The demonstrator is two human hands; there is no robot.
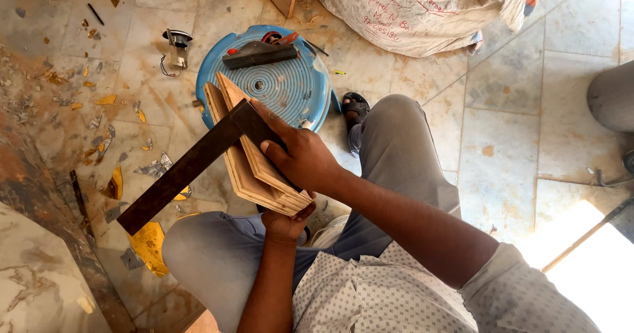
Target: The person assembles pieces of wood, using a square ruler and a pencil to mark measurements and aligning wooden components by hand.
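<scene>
The right hand (pixel 300 155) is pressed on a square (pixel 191 168) laid on stiff, light boards (pixel 254 168), gripped underneath by the left hand (pixel 285 224).

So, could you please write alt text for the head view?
A seated person's right hand presses a dark try square against stacked plywood pieces, which the left hand supports from below. Beyond them a blue stool stands on a littered tile floor.

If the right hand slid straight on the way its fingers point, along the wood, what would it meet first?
The right hand points up-left along the plywood pieces. It would likely first meet the dark try square lying across them, already at its fingertips; the blue stool lies beyond, lower.
</scene>
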